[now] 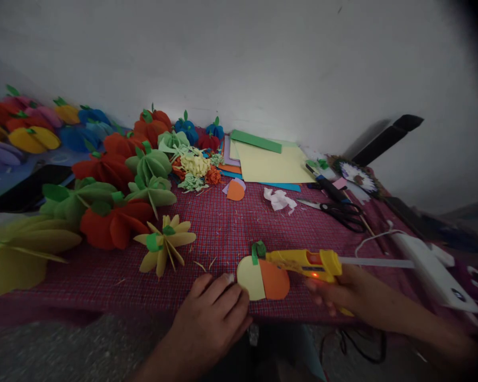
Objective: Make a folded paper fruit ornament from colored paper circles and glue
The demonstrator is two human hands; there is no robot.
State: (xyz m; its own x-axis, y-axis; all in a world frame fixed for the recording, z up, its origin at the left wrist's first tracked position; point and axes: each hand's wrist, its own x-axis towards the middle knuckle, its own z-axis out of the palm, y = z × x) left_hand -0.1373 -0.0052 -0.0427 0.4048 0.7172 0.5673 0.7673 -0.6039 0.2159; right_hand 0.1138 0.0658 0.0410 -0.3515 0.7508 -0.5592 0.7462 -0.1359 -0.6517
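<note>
A flat paper pumpkin (252, 278), half pale yellow and half orange with a curled green strip at its top, lies near the table's front edge. My left hand (214, 315) is closed, its bent fingers against the pumpkin's left edge; the thumb is mostly hidden. In my right hand (348, 294) is a yellow hot glue gun (308, 262) with an orange light on. Its nozzle points left, over the orange half beside the green strip. A clear glue stick (376, 262) sticks out of the gun's back.
Finished paper pumpkins (107, 170) in several colours crowd the left side. Shredded paper (195, 167) and stacked coloured sheets (276, 162) lie at the back. Round cutouts (235, 189), crumpled tissue (279, 200), black scissors (338, 209) and a white power strip (436, 273) are also there.
</note>
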